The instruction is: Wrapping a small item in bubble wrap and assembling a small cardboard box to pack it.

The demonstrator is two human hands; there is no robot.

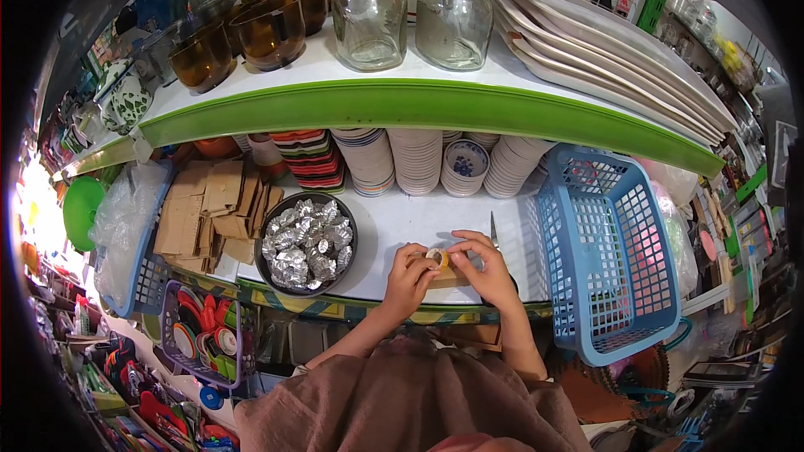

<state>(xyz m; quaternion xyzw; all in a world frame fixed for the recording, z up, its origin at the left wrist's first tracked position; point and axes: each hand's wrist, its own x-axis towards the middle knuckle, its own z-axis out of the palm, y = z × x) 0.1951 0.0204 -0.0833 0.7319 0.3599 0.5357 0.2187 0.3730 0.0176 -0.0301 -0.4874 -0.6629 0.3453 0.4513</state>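
Observation:
My left hand (408, 276) holds a small roll of yellowish adhesive tape (438, 257) between thumb and fingers, above the white shelf board. At the roll's right side is my right hand (487, 267), its thumb against or very near the tape and its index finger raised. Whether it pinches the tape end is not clear. Below both hands lies a piece of brown cardboard (449, 277), partly covered by them. A pointed metal blade (494, 226) shows just beyond my right hand; the hand hides its rest. Left of my hands stands a dark round pan (267, 263) full of crinkled foil cups (308, 242).
Cut cardboard pieces (195, 207) are heaped left of the pan. A blue plastic basket (568, 251) stands at right. Stacked bowls (414, 163) line the back, beneath a green-edged shelf (377, 103) bearing glass jars (369, 22) and white trays (584, 56). A purple basket (201, 373) is lower left.

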